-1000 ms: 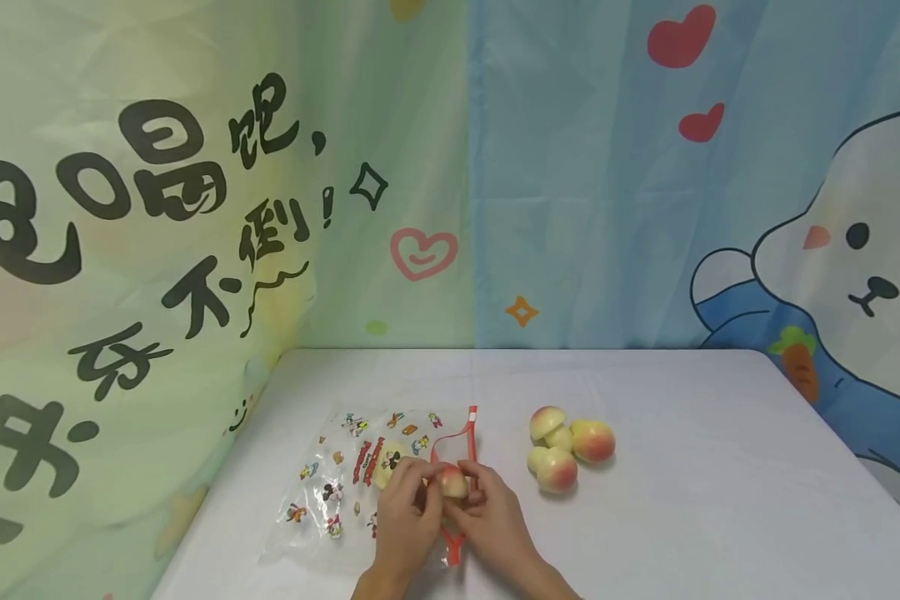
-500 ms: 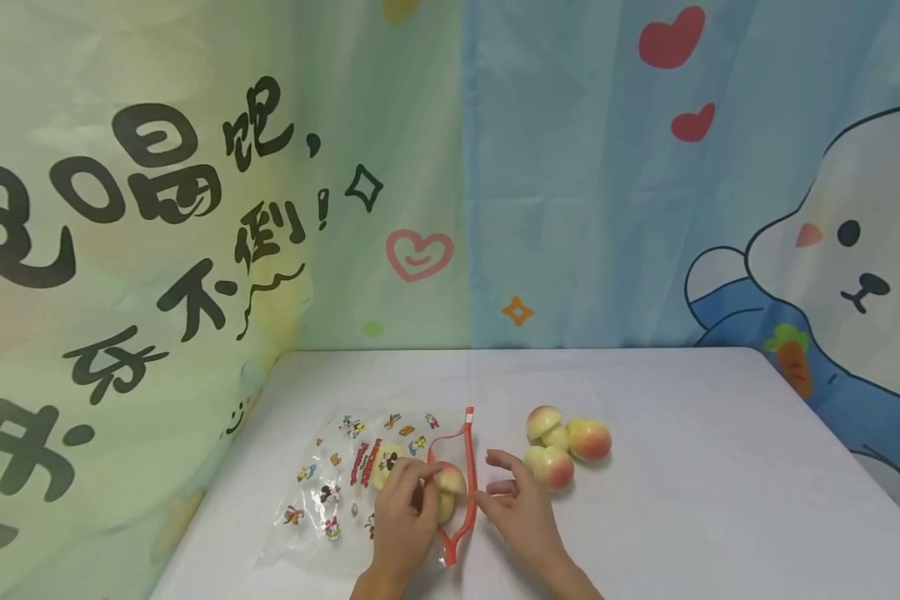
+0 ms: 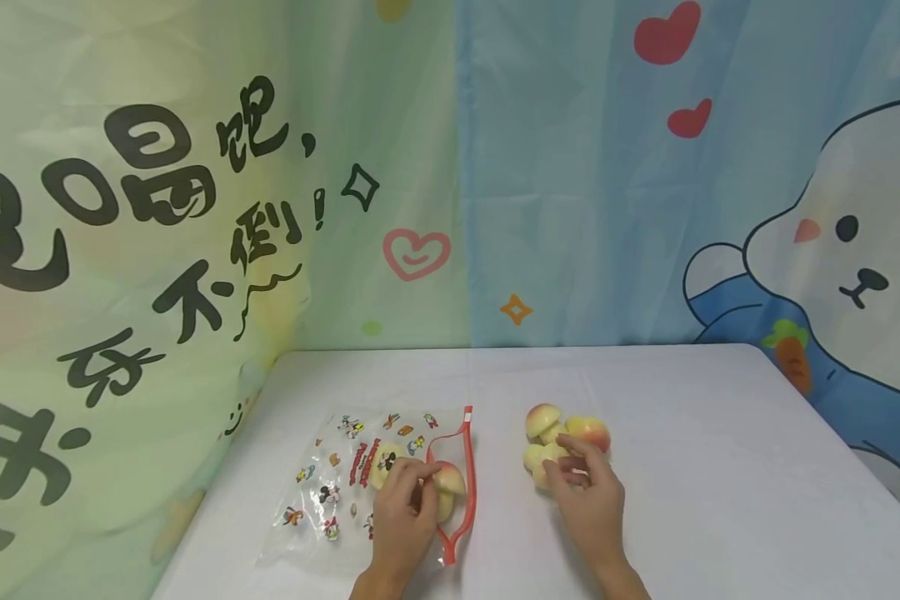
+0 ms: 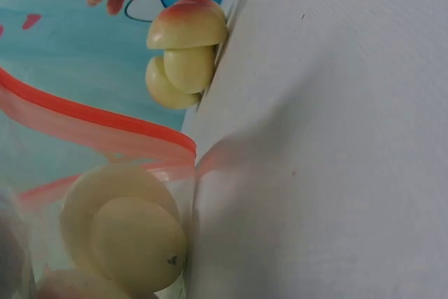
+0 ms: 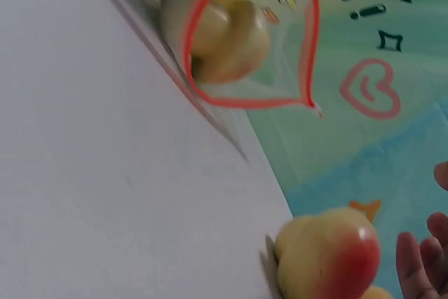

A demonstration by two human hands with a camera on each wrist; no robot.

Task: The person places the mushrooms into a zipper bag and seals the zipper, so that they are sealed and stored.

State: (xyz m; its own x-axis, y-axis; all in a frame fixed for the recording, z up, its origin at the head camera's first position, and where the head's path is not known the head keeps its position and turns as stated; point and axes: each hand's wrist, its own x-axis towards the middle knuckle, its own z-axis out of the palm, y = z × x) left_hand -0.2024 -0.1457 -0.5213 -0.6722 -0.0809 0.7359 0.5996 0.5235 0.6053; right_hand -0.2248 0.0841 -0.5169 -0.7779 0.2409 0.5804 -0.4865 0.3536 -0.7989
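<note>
My left hand (image 3: 405, 508) pinches the upper edge of a clear zip bag (image 3: 315, 500) with cartoon prints and a red zip strip. The bag's mouth gapes to the right. Inside it lie toy mushrooms with pale stems, one of them a mushroom (image 3: 448, 482) near the mouth; the right wrist view shows another mushroom (image 5: 234, 43) inside. My right hand (image 3: 592, 500), fingers slightly bent and apart, hovers at three loose mushrooms on the right: a rear mushroom (image 3: 543, 419), a right one (image 3: 591, 429) and a front one (image 3: 537, 463). Whether it touches the front mushroom I cannot tell.
A white table (image 3: 720, 467) carries everything. A printed curtain (image 3: 540, 167) hangs along its far edge and left side. The loose mushrooms lie close together, a short way right of the bag.
My right hand has left the mushroom at the bag's mouth and moved right to the loose mushrooms. That mushroom now rests inside the mouth. My left hand has stayed at the bag.
</note>
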